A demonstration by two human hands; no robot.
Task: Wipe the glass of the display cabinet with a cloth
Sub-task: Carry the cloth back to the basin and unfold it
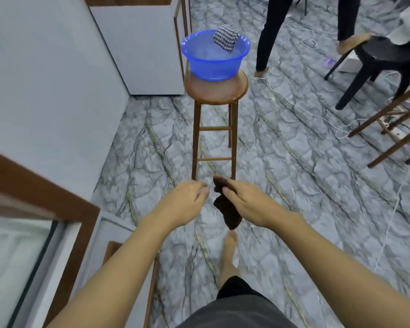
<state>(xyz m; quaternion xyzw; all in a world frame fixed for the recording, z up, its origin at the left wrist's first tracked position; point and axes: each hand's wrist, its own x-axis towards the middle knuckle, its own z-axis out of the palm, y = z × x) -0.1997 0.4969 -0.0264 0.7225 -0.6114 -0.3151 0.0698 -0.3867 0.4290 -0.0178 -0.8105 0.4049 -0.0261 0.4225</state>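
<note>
A person's right hand (246,204) closes its fingers around a crumpled dark brown cloth (227,209), its loose end dangling above the marbled grey floor (294,174); the left hand (187,197) hovers just beside it, fingers loosely curled and empty, seemingly ready to help wring or fold. The wood-framed display cabinet glass (14,252) waits at lower left. Ahead, a translucent blue plastic basin (214,58) with a checked rag (225,37) draped over its rim sits on a round wooden stool (216,91).

A dark brown cloth (227,209) hangs crumpled and limp; the cabinet glass (12,252) (wood-framed) sits lower left.
</note>
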